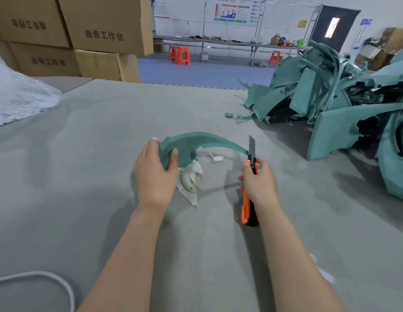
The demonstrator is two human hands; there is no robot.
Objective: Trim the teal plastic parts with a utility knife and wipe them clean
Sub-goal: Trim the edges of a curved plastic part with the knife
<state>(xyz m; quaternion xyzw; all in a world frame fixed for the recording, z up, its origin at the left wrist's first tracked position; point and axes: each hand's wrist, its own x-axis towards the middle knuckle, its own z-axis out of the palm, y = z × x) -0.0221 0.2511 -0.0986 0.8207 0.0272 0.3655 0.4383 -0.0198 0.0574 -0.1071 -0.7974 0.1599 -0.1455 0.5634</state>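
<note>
A grey felt-covered worktable (106,176) carries a heap of teal plastic shells (331,97) at right. Above its middle, a curved teal plastic strip (196,140) is gripped at its broad end by the left hand (154,174), fingers curled, with a cream rag (191,179) bunched beneath. The right hand (259,181), fingers wrapped round, holds an orange-and-black utility knife (246,208), blade up and seemingly touching the strip's thin tip.

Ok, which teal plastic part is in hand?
The curved teal plastic strip gripped by the left hand, apart from the heaped teal parts at right.
</note>
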